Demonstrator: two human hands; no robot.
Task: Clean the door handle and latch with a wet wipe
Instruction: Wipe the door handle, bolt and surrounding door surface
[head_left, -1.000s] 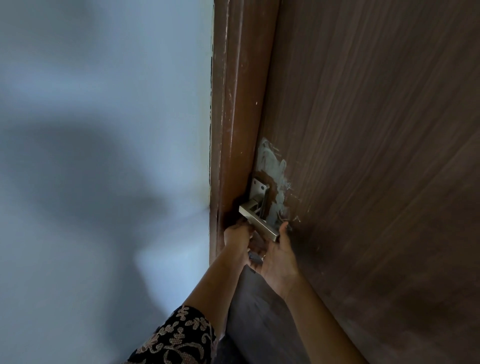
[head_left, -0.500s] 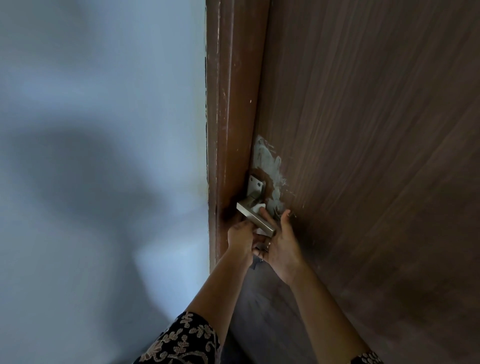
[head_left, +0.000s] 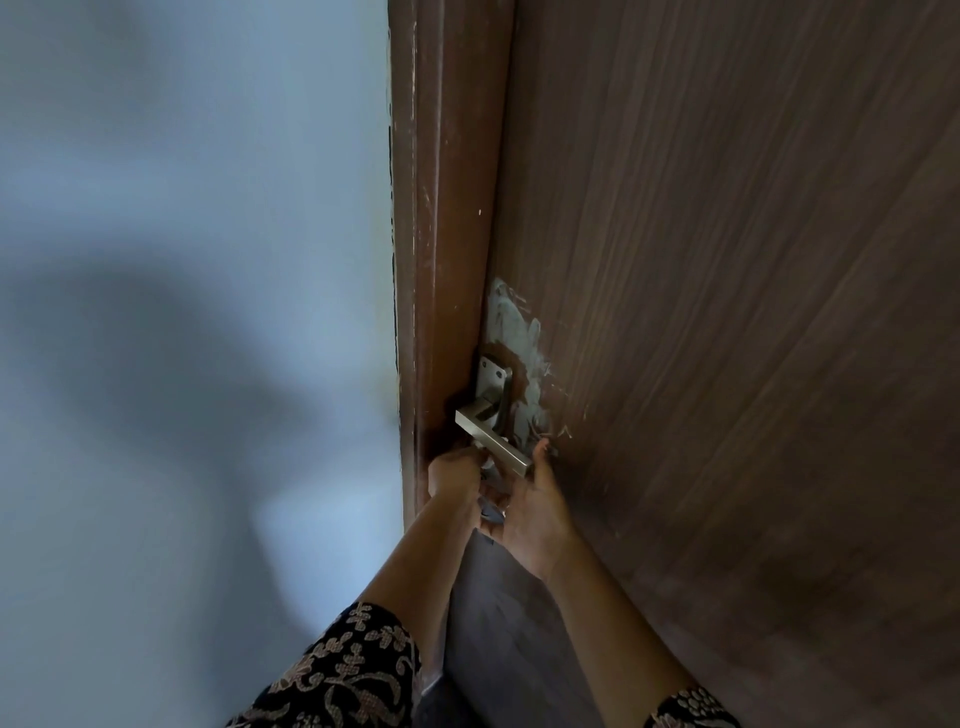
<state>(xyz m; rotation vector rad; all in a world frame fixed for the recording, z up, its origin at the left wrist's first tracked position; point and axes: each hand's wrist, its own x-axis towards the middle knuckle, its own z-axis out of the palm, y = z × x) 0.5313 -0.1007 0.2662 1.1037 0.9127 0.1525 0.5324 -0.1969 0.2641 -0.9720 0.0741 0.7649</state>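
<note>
A silver lever door handle (head_left: 493, 441) juts out from its backplate (head_left: 491, 378) on the brown door (head_left: 727, 312), near the door's edge. My left hand (head_left: 451, 474) is curled just under the lever's near end, against the door frame; what it grips is hidden. My right hand (head_left: 530, 501) cups the lever's other end from below, thumb up beside it. Pale scraps of the wet wipe (head_left: 491, 512) show between the two hands, pressed in my right palm under the lever. The latch itself is hidden.
A grey-white smear of filler (head_left: 511, 322) surrounds the backplate on the door. The reddish-brown door frame (head_left: 441, 208) runs up the left of the handle, with a pale blue wall (head_left: 182, 260) beyond it. Patterned dark sleeves cover both forearms.
My right hand has slid down from the top of the lever to below it, and the wipe went with it. My left hand stays under the lever's near end.
</note>
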